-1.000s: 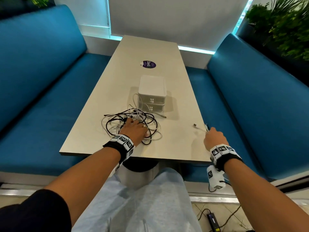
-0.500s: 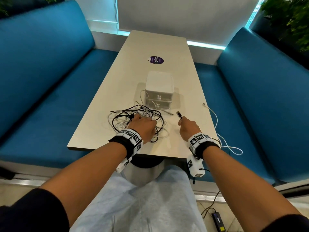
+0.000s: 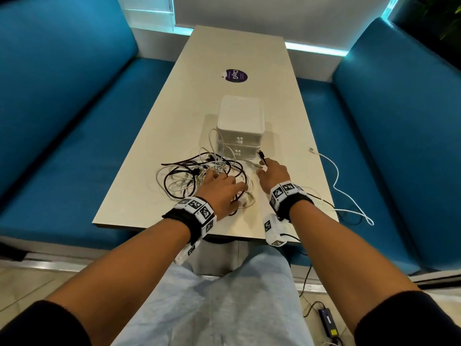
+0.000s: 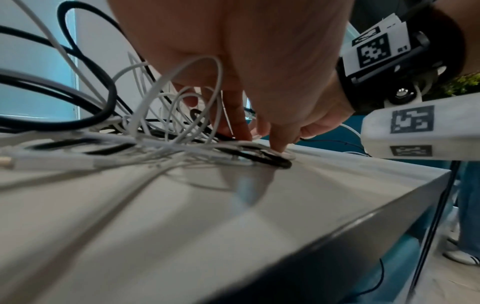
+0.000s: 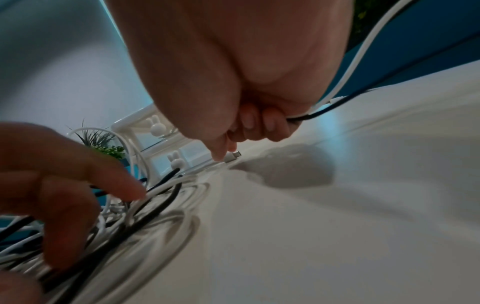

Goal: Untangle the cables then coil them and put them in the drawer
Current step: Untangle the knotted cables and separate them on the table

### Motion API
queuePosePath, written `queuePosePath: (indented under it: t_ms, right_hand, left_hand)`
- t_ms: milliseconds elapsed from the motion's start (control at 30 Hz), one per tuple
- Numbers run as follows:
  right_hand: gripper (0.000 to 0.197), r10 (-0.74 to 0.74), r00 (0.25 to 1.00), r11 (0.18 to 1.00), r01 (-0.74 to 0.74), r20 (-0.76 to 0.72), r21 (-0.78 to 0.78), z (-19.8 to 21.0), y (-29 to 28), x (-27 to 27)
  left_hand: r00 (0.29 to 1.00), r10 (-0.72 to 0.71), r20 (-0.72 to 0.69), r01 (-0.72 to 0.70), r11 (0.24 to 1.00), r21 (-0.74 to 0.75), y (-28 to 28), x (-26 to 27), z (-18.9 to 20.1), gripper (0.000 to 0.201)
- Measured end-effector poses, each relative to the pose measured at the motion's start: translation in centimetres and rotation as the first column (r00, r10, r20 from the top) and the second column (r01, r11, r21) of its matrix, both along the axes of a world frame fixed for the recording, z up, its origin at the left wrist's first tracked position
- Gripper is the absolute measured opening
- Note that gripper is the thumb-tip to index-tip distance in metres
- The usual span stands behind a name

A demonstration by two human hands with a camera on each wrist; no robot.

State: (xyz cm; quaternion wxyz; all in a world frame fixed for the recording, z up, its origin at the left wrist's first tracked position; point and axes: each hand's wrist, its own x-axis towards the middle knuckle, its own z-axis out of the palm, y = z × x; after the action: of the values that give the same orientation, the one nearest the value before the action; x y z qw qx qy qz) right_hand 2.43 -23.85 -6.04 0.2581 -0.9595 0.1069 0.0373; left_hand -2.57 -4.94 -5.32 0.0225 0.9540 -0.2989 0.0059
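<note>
A tangle of black and white cables point(image 3: 197, 174) lies on the table point(image 3: 232, 46) in front of a white two-drawer unit point(image 3: 240, 116), whose drawers are both closed. My left hand point(image 3: 219, 188) lies flat on the tangle's near right side, and its fingertips point(image 4: 280, 144) press loops against the tabletop. Just to the right, my right hand point(image 3: 273, 174) grips a black cable point(image 5: 324, 111); the black plug point(image 3: 261, 156) sticks up past the knuckles. A white connector point(image 5: 233, 157) lies on the table at my right thumb and forefinger.
A separate white cable point(image 3: 335, 176) trails across the table's right edge onto the blue bench point(image 3: 399, 146). A purple sticker point(image 3: 236, 75) marks the far tabletop. Another blue bench point(image 3: 62, 121) runs along the left. A power adapter point(image 3: 328, 320) lies on the floor.
My right hand has moved left from the table's right edge to beside the tangle, now holding the black cable. The white cable stays at the right. My left hand remains on the tangle.
</note>
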Motion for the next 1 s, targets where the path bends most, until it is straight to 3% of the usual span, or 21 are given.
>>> queuePosePath:
  t_ms: [133,267,367,600,733,900,1000]
  right_hand:
    - [0.022,-0.020,0.999,0.999,0.019,-0.030,-0.040,0.0,0.2,0.2]
    - [0.025,0.011,0.997,1.000,-0.013,-0.076,-0.018,0.2,-0.2,-0.5]
    - [0.020,0.022,1.000,0.998,-0.021,-0.007,0.057,1.1,-1.2,-2.0]
    - [0.013,0.099,0.989,0.981,-0.116,0.112,0.156,4.4,-3.2,-5.1]
    - [0.010,0.154,0.976,0.973,-0.178,0.155,0.149,5.5,-4.1,-6.0]
    - [0.011,0.173,0.972,0.973,-0.194,0.161,0.124,5.3,-4.6,-6.7]
    - [0.017,0.074,0.990,0.991,-0.087,0.123,0.102,4.2,-4.6,-6.5]
  left_hand:
    - [0.999,-0.036,0.019,0.036,0.999,0.018,0.0,-0.1,0.4,0.035]
    - [0.999,-0.015,0.047,0.011,0.997,0.078,-0.9,-0.2,0.8,0.034]
    - [0.996,0.014,0.087,-0.023,0.994,0.104,-1.8,-0.3,1.1,0.033]
    - [0.980,0.142,0.136,-0.120,0.980,-0.162,-4.1,0.5,2.5,0.053]
    - [0.977,0.173,0.127,-0.155,0.978,-0.138,-4.5,2.1,3.2,0.063]
    - [0.984,0.122,0.126,-0.111,0.989,-0.093,-4.5,2.8,3.9,0.023]
    - [0.988,0.101,0.116,-0.088,0.990,-0.112,-4.5,2.2,4.4,0.028]
